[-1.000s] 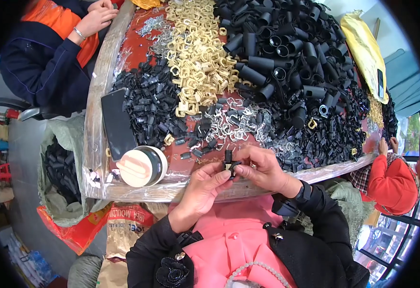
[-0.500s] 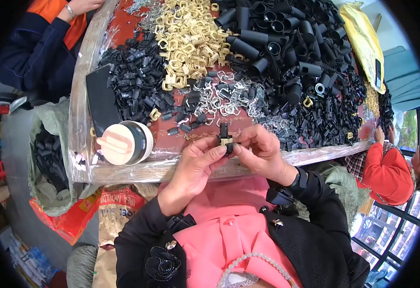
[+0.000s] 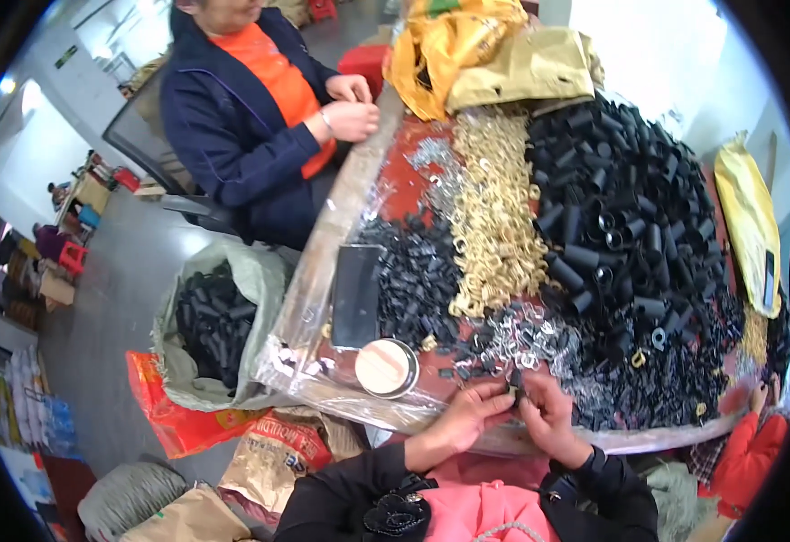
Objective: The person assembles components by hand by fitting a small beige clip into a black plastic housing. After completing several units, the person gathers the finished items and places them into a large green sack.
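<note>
Table (image 3: 359, 406) with wrapped edges carries the stock. Open sack (image 3: 273, 280) beside it holds black parts (image 3: 214, 325); whether these are finished cannot be told. Heaps remaining on the surface, in descending size: black tubes (image 3: 630, 217), gold-coloured pieces (image 3: 494, 235), silver wire clips (image 3: 526, 334). By this stock, much appears left; one unit is in hand and not yet released. Hands are together at the near edge. Left hand (image 3: 469, 415): thumb and fingers pinched on the unit. Right hand (image 3: 550, 415): fingers bent close against its right side; a firm grip cannot be confirmed. Small black unit (image 3: 515, 379): between both sets of fingertips, its upper end projecting toward the wire clips.
</note>
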### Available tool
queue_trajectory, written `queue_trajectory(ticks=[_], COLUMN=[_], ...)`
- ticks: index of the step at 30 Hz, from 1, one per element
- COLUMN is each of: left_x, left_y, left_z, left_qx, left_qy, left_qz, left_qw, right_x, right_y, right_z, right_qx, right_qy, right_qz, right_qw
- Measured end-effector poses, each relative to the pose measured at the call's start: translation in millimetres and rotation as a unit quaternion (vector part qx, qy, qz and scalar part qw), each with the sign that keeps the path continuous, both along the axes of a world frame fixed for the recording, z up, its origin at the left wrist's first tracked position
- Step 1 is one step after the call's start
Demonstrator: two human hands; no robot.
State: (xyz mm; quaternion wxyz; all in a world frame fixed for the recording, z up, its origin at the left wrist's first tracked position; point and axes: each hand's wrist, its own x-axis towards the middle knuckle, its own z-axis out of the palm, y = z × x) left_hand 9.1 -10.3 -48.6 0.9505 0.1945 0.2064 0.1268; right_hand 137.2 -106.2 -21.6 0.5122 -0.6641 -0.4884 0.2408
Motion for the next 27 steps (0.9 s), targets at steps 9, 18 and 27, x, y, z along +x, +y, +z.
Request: queue_trajectory(ticks=[9, 18, 27], left_x=[0, 1, 5], left_y=[0, 3, 6], left_z=[0, -2, 1], left_qx=[0.020, -0.010, -0.015], left_qy=[0.007, 0.013, 0.007], left_qz=[-0.034, -0.100, -0.145], left_qw=[0.999, 0.995, 0.989], right_x=[-1, 2, 12], right_y=[2, 3, 3], right_z=[3, 9, 10], right_qx=[-0.003, 0.079, 0.045], right_qy=[0.010, -0.100, -0.122], right_qz=[0.002, -0.021, 0.032], right_qw=[1.000, 0.992, 0.991])
